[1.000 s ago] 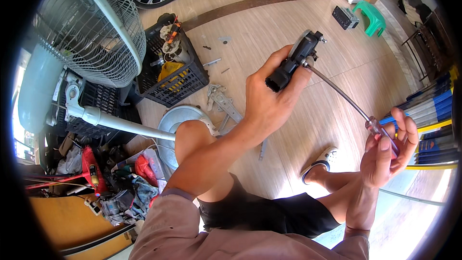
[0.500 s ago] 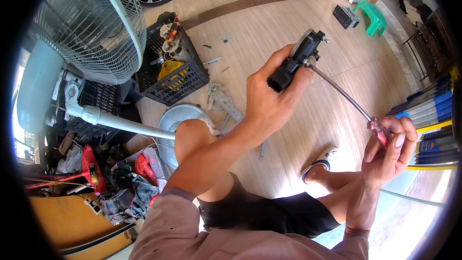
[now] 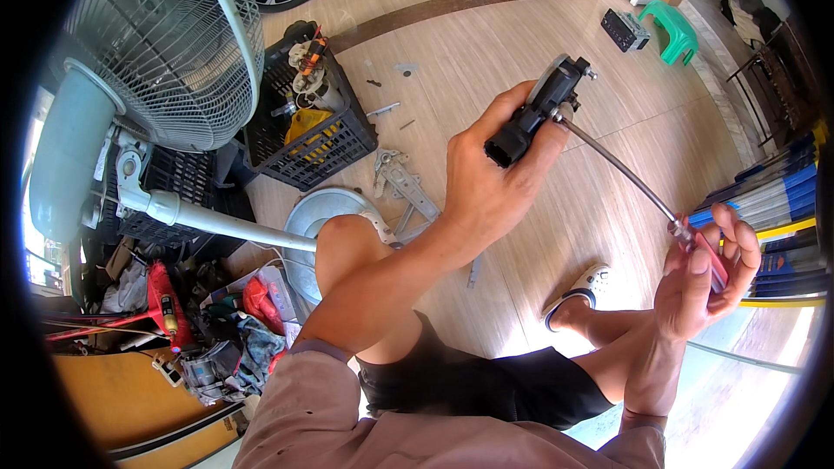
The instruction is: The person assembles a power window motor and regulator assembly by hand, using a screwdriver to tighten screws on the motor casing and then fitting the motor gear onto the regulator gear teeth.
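Observation:
My left hand is raised over my knee and grips a small black motor-like part with a grey end. My right hand holds the red handle of a long screwdriver. Its metal shaft runs up and left, and its tip meets the black part near the grey end. I sit on the wooden floor with my legs folded, in black shorts.
A grey pedestal fan leans at the left, its round base beside my knee. A black crate holds parts. Metal brackets lie on the floor. Tools and rags pile at lower left. A green stool stands far right.
My right hand has turned slightly on the screwdriver handle, fingers shifting their grip. The left hand and black part stay almost in place.

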A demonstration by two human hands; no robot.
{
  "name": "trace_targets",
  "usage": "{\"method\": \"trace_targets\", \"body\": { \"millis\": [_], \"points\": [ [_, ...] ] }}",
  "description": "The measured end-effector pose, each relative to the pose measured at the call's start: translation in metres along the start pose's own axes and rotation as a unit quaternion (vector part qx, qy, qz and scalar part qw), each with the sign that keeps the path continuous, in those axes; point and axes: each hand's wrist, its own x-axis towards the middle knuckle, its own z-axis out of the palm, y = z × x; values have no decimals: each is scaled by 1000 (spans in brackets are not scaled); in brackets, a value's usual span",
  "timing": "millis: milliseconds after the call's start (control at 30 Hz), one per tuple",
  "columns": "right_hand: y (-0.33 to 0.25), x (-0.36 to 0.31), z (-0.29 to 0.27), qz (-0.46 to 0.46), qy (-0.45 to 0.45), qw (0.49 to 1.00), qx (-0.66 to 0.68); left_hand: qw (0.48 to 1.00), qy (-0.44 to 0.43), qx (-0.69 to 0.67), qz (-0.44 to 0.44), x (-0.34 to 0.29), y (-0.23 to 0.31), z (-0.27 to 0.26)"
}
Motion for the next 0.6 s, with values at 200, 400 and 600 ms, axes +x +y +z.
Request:
{"method": "trace_targets", "body": {
  "millis": [200, 400, 600],
  "points": [
    [-13, 3, -4, 105, -55, 979, 168, 1000, 3, 3, -3, 0, 1, -2],
    [-8, -4, -1, 34, 4, 998, 51, 1000, 2, 5, 14, -1, 0, -1],
    [-11, -1, -1, 93, -28, 987, 127, 1000, 3, 2, 20, -1, 0, 0]
  ]
}}
